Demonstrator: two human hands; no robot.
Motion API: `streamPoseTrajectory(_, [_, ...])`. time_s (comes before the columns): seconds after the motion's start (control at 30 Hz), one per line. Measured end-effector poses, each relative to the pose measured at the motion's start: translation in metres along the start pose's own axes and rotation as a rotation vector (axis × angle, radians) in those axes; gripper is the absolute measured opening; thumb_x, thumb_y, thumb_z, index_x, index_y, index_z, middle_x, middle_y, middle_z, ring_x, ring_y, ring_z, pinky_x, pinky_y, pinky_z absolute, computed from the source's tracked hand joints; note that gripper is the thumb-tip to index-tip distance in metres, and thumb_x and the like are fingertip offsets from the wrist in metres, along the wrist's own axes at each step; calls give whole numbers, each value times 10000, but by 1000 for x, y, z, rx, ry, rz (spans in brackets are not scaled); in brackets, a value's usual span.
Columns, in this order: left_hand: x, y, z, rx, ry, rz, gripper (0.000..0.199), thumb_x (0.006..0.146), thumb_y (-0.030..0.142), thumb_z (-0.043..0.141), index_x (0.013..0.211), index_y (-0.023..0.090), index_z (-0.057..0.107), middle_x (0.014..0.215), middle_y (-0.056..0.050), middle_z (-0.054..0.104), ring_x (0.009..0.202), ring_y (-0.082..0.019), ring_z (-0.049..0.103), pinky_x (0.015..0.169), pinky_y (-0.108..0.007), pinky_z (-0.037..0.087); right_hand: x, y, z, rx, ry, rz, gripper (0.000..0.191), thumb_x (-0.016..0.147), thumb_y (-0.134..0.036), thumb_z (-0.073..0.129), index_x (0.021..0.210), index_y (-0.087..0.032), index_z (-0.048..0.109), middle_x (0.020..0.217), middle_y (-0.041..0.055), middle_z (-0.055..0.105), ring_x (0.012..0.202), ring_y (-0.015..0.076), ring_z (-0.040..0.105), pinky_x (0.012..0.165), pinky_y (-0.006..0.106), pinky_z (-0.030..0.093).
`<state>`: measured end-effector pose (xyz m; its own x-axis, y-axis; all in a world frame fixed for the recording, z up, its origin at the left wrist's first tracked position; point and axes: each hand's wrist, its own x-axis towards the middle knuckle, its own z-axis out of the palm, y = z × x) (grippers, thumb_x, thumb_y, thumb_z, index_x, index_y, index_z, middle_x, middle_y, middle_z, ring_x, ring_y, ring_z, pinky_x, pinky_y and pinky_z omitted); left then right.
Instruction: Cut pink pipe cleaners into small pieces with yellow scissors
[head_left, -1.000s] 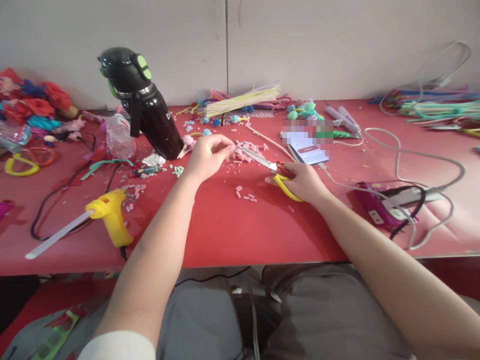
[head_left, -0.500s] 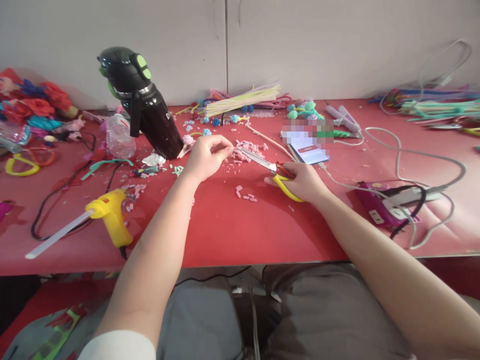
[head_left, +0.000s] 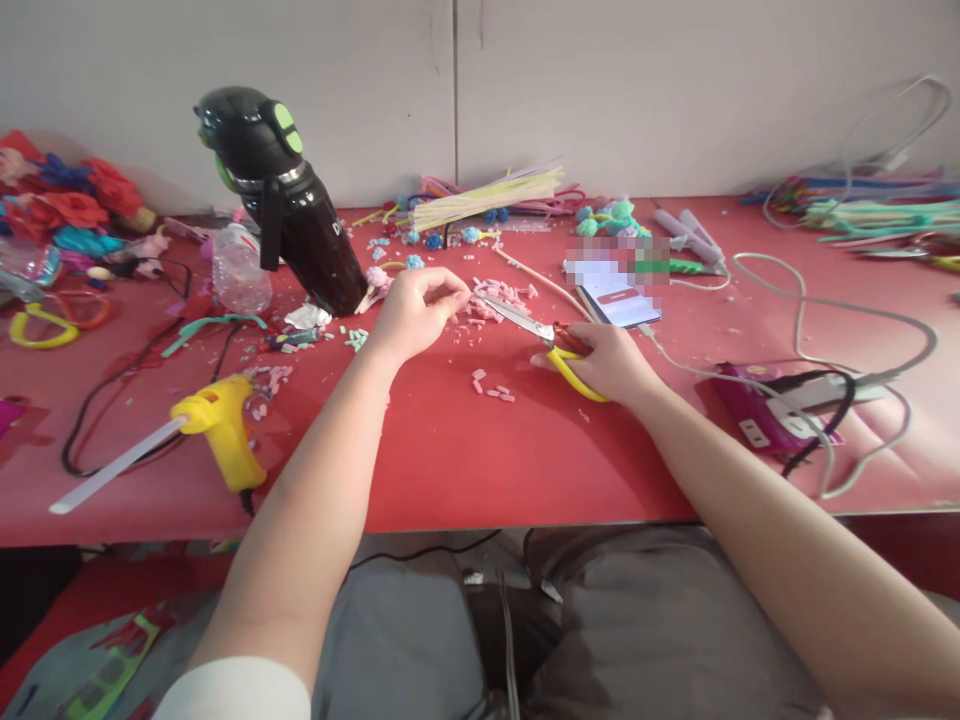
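Note:
My right hand (head_left: 600, 362) grips a pair of scissors (head_left: 520, 318) by its yellow and red handles. The blades point left, toward the fingertips of my left hand (head_left: 421, 312). That hand is closed in a pinch of thumb and forefinger close to the blade tips; whatever sits between the fingers is too small to make out. Beneath and behind the blades lies a heap of short pink fuzzy pieces (head_left: 510, 294). Several more pink pieces (head_left: 493, 388) are scattered nearer the front on the red tabletop (head_left: 450, 470).
Left of my hands stand a black bottle (head_left: 311, 240) and a yellow glue gun (head_left: 225, 430) with a cord. A bundle of pipe cleaners (head_left: 487, 202) lies at the back. To the right are a phone (head_left: 619, 300), a purple power strip (head_left: 757, 410) and loose cables.

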<state>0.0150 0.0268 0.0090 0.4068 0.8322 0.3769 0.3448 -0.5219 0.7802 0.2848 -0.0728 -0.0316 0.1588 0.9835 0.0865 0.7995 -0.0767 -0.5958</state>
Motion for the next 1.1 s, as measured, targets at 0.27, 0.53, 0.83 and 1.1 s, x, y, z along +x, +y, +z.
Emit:
streamPoseTrajectory(0.27, [-1, 5, 0, -16, 5, -10, 116, 912, 184, 710, 798, 190, 730, 736, -16, 730, 660, -159, 662, 664, -296, 534, 0, 3, 3, 10, 9, 5, 732, 695, -883, 758, 682, -252, 389, 678, -28, 386, 689, 150, 345, 634, 339, 268])
streamPoseTrajectory(0.53, [-2, 8, -1, 9, 7, -20, 147, 930, 203, 695, 786, 186, 720, 742, -18, 732, 669, -163, 668, 651, -295, 515, -2, 3, 2, 19, 6, -12, 743, 688, -887, 755, 684, -257, 363, 681, -33, 355, 686, 146, 330, 629, 339, 272])
streamPoseTrajectory(0.83, [-3, 9, -1, -1, 7, -34, 146, 916, 228, 689, 784, 181, 732, 746, -26, 731, 675, -159, 648, 651, -294, 500, 1, 1, 2, -6, 11, 13, 803, 634, -951, 731, 661, -258, 325, 671, -30, 338, 687, 145, 298, 624, 351, 241])
streamPoseTrajectory(1.1, [-2, 6, 0, -4, -3, -20, 200, 906, 230, 631, 709, 198, 645, 681, -8, 657, 651, -158, 591, 665, -310, 489, 0, 2, 3, 35, 14, 9, 766, 636, -944, 731, 672, -253, 402, 671, -28, 377, 678, 148, 343, 625, 342, 285])
